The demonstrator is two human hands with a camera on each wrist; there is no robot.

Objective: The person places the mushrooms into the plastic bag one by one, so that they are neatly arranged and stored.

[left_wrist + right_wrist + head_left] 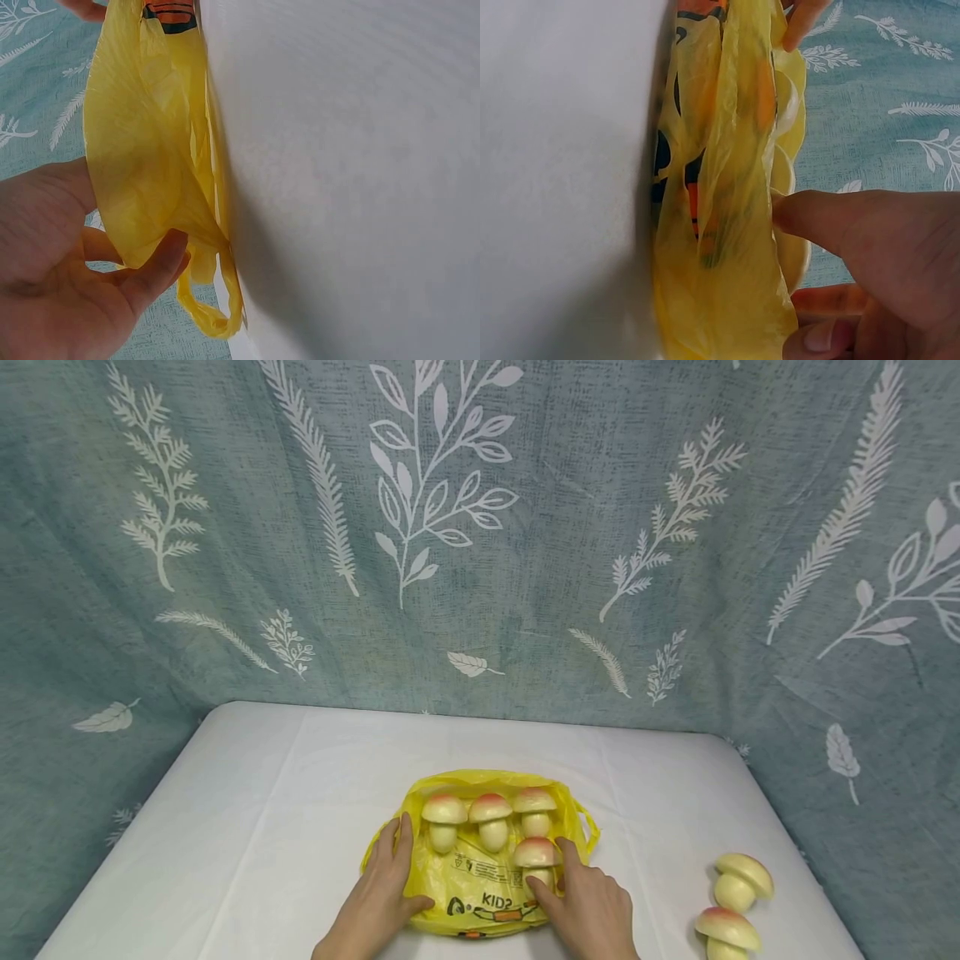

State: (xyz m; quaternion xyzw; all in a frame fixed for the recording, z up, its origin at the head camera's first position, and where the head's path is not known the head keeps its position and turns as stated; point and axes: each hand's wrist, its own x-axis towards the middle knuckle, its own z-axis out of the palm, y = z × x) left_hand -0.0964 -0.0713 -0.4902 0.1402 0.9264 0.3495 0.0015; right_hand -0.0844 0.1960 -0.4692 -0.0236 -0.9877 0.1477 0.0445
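Observation:
A yellow plastic bag (480,881) lies spread on the white table, its mouth facing away from me. Three toy mushrooms, a left one (444,814), a middle one (491,814) and a right one (535,802), stand in a row inside its far part. My right hand (596,906) grips another toy mushroom (536,853) below the right one, thumb by its stem. In the right wrist view, the bag's near layer (742,247) partly hides that mushroom. My left hand (381,889) holds the bag's left edge, with a fingertip (169,251) on the plastic in the left wrist view.
Two more toy mushrooms, an upper one (738,881) and a lower one (726,931), lie at the table's right side. The lower one is cut off by the frame. A bag handle loop (591,827) sticks out right. A patterned blue-green cloth (525,527) hangs behind the table (247,827).

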